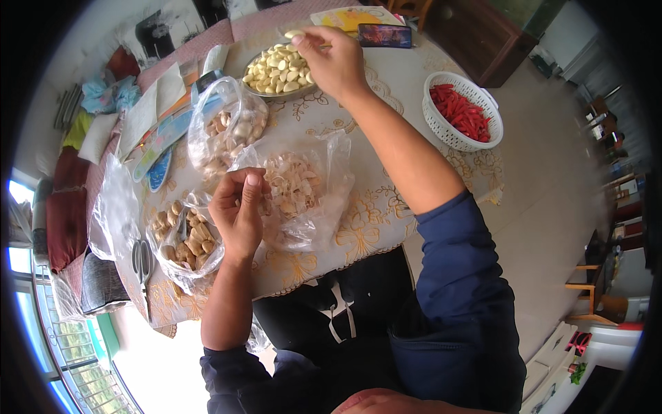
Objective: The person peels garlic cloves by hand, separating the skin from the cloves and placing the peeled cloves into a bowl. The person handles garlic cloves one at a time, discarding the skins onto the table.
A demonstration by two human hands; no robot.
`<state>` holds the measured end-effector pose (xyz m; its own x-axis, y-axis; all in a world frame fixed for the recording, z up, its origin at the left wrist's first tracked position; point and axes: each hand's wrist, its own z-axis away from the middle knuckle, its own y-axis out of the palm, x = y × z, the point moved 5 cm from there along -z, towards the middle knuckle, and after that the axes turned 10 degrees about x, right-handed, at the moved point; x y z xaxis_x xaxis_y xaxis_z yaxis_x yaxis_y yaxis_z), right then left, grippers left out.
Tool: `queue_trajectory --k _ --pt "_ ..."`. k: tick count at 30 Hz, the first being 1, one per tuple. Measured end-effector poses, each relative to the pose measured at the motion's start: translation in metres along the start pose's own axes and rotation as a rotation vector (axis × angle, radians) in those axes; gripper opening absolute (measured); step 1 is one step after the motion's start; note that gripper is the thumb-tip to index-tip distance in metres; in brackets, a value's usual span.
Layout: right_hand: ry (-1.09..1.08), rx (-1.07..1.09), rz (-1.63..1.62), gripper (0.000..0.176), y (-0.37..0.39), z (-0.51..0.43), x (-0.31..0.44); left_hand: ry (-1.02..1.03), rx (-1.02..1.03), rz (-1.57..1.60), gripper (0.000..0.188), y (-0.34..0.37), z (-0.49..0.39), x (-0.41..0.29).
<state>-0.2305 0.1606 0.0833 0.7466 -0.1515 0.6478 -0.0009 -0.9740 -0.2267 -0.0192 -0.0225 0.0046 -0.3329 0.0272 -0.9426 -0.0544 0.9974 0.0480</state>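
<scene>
My right hand (333,59) reaches over the metal dish (282,96) at the table's far side, with a peeled garlic clove (295,34) between thumb and fingertips. Many pale peeled garlic cloves (279,67) are heaped in that dish. My left hand (239,209) is loosely curled, thumb against the index finger, just left of a clear plastic bag (331,199) spread out with dry garlic skins (292,183) on it. Whether something small is inside its curled fingers is hidden. Beyond it, another clear bag (199,121) contains unpeeled garlic bulbs (248,127).
Left of my left hand lie a bag of ginger root (196,240) and scissors (142,261). Papers (139,121) and hand fans (168,129) cover the table's left side. A white basket (432,116) of red chillies (460,111) stands right; a phone (384,35) is at the back.
</scene>
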Motion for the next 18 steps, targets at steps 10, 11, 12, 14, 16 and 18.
queue_trajectory --k 10,11,12,14,16,18 --pt "0.449 -0.014 0.651 0.035 -0.001 -0.059 -0.111 0.028 0.023 -0.061 0.023 0.003 -0.001 0.006" --pt "0.480 0.020 0.630 0.035 0.003 -0.059 -0.113 0.014 0.020 -0.042 0.023 0.001 -0.001 0.005" --pt "0.512 0.056 0.617 0.035 0.005 -0.059 -0.116 -0.001 0.018 -0.016 0.022 0.004 0.000 0.003" --pt "0.555 0.118 0.592 0.036 0.007 -0.058 -0.122 -0.016 0.021 0.022 0.022 0.004 -0.001 0.003" --pt "0.577 0.173 0.569 0.039 0.009 -0.056 -0.125 -0.015 0.030 0.050 0.023 0.004 -0.001 0.005" --pt "0.578 0.147 0.531 0.041 0.009 -0.053 -0.125 0.006 0.025 0.000 0.025 0.005 -0.001 0.005"
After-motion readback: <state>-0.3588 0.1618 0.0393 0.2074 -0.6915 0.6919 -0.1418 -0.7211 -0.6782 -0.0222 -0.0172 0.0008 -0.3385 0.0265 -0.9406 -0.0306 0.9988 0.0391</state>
